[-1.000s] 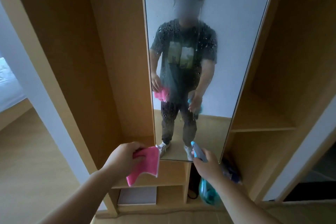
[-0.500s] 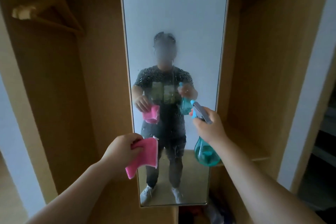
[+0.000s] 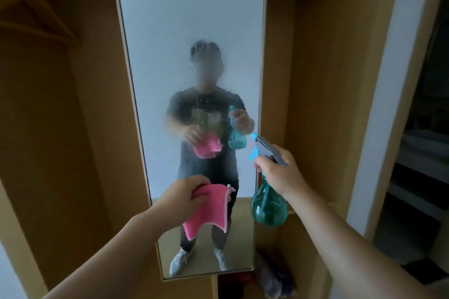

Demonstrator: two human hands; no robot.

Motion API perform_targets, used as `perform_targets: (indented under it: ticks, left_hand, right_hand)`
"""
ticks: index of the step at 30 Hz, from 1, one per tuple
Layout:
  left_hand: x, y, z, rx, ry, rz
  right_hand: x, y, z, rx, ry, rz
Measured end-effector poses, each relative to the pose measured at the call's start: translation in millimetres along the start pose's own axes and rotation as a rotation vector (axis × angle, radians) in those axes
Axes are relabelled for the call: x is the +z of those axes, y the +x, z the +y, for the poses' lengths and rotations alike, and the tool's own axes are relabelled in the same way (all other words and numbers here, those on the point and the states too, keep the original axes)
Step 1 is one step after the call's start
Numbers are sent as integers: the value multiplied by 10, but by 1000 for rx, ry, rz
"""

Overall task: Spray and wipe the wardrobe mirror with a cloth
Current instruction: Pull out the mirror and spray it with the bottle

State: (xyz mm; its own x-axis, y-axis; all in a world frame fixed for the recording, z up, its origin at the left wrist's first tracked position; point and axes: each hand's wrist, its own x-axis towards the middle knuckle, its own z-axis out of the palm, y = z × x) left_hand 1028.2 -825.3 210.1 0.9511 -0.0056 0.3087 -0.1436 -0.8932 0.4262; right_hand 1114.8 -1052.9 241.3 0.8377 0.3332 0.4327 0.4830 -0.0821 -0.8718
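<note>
A wooden hanger (image 3: 36, 19) hangs in the upper left of the wardrobe (image 3: 315, 80); its tall mirror (image 3: 189, 31), centre frame, is misted with droplets across the middle. At lower centre our left hand (image 3: 184, 196) pinches a pink cloth (image 3: 209, 211) in curled fingers (image 3: 198, 198) before the glass. Just right of it, our right hand (image 3: 279, 172) grips a teal spray bottle (image 3: 268, 209) by the neck, nozzle toward the mirror.

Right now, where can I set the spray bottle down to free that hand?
The wooden shelf right of the mirror, behind the spray bottle in your right hand, looks bare where visible. The tall bay left of the mirror, under the hanger, is open for a hand. Below the shelf, dark clutter crowds the floor.
</note>
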Motion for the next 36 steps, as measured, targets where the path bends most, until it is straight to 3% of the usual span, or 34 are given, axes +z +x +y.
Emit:
perform_targets:
  ticks: [6,15,26,31,36]
  left_hand:
    - [548,285,395,132,-45,-40]
    - [1075,611,657,246,-255,-153]
    - [1489,1052,659,417,-134,-261]
    - [1723,1373,804,389,-126,-159]
    - [2080,1751,1052,196,-111,-48]
  right_hand:
    - [-382,-144,229,-126,-14,-12]
    - [-486,-103,492,-133,46,4]
    - [-693,130,796,-80,76,2]
    - [-971,378,1080,-42,115,37]
    - [-1439,674,1440,57,186,-34]
